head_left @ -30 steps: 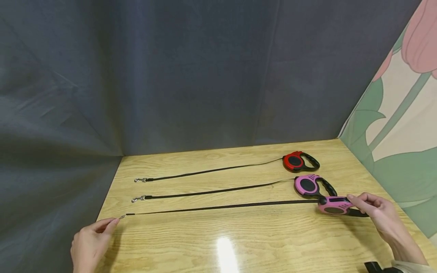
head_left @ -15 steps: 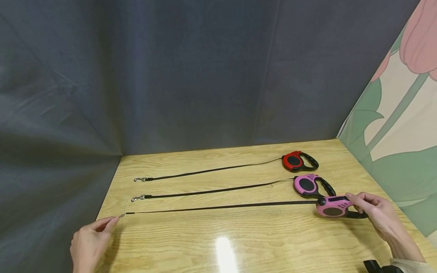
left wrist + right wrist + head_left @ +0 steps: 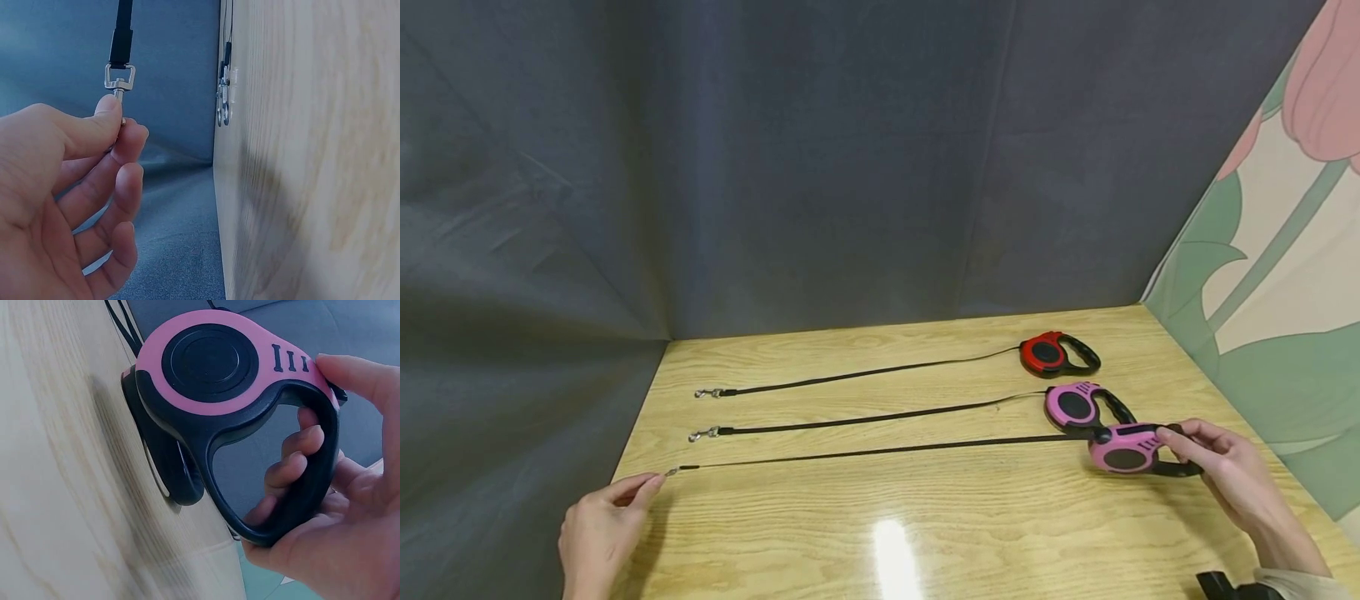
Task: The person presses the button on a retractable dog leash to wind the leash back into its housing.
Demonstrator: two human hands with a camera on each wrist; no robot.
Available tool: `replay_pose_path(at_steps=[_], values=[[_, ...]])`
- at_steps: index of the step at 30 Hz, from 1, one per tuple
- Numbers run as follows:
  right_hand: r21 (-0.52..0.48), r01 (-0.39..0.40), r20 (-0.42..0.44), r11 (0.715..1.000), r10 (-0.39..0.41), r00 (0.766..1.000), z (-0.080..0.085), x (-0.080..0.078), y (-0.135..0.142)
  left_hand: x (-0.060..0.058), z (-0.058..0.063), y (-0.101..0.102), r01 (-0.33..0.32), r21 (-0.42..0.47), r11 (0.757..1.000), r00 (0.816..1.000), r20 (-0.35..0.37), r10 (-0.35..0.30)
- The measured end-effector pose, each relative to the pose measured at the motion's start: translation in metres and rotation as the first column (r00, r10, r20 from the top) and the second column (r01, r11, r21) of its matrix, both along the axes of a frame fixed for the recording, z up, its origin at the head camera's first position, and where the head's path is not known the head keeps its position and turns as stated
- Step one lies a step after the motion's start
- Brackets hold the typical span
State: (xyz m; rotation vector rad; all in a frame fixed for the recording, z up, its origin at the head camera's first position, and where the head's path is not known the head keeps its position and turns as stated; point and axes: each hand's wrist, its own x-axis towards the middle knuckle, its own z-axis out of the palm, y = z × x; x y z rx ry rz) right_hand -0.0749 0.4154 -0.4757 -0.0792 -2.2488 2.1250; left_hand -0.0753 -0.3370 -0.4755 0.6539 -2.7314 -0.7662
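My right hand [image 3: 1228, 467] grips the black handle of a pink retractable dog leash [image 3: 209, 362], fingers through the handle loop and thumb on the pink casing. At the far left, my left hand [image 3: 606, 521] pinches the metal snap hook [image 3: 119, 84] at the end of that leash's black strap [image 3: 880, 451]. The strap runs taut between both hands, a little above the table. Just behind the held casing lies a second pink leash [image 3: 1070, 406], its strap [image 3: 865, 422] laid out leftward. Farther back, a red leash [image 3: 1043, 354] lies the same way.
All three stand over a light wood table [image 3: 790, 533]. Two snap hooks, the middle one [image 3: 703, 434] and the back one [image 3: 707, 393], lie near its left side. A dark grey cloth [image 3: 835, 167] hangs behind and left; a tulip-patterned wall [image 3: 1285, 292] rises at right.
My right hand has shifted slightly left and back with the pink leash casing. The taut strap's right end has moved up slightly in the head view; my left hand is nearly still.
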Motion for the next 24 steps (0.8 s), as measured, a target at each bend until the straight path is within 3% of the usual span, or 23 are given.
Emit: replay_pose_path(at_steps=[16, 24], values=[[-0.023, 0.042, 0.01, 0.999, -0.042, 0.999, -0.002, -0.002, -0.006, 0.001, 0.002, 0.003, 0.01, 0.002, 1.0, 1.0, -0.017, -0.01], [0.085, 0.089, 0.045, 0.992, -0.093, 0.995, -0.001, -0.005, -0.013, 0.001, 0.001, 0.006, 0.015, -0.007, 1.0, 0.999, -0.031, -0.015]])
